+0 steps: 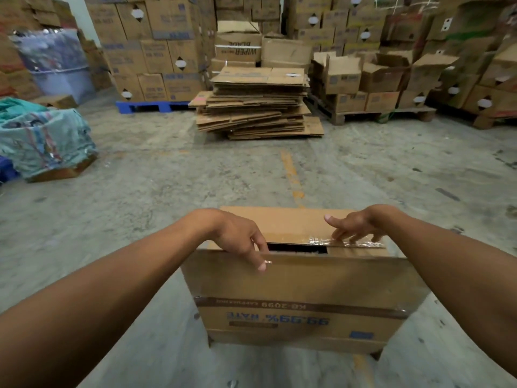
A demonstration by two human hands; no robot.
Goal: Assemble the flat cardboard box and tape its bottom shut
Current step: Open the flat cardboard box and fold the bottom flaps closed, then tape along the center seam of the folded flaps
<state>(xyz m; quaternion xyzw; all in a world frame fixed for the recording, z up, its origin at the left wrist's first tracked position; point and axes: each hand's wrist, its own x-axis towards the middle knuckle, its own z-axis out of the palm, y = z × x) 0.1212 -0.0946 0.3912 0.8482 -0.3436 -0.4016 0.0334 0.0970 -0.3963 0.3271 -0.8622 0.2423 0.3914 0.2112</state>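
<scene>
Cardboard box: stands near and centre on the concrete floor, upside down, its print inverted; bottom flaps face up.
Near flap edge: a straight fold line runs left to right under both hands; beyond it a dark slot shows where the two long flaps do not meet.
Clear tape: a crinkled, glossy strip lies across the right half of the seam; the left half of the seam is bare.
Left hand: rests on the box's top left, fingers draped loosely down over the near flap edge; it holds nothing.
Right hand: fingers spread and fairly straight, tips pressing on the tape; thumb lifted off to the left.
Hands: apart, one at each end of the seam.
Open room: bare grey floor, rough and stained, stretches on all sides of the box, with a worn yellow line running to the far side.
Far centre: a ragged stack of flattened cartons.
Far left: a blue pallet under stacked boxes; a teal cloth-covered bundle sits nearer.
Far right: a wooden pallet holding open boxes.
</scene>
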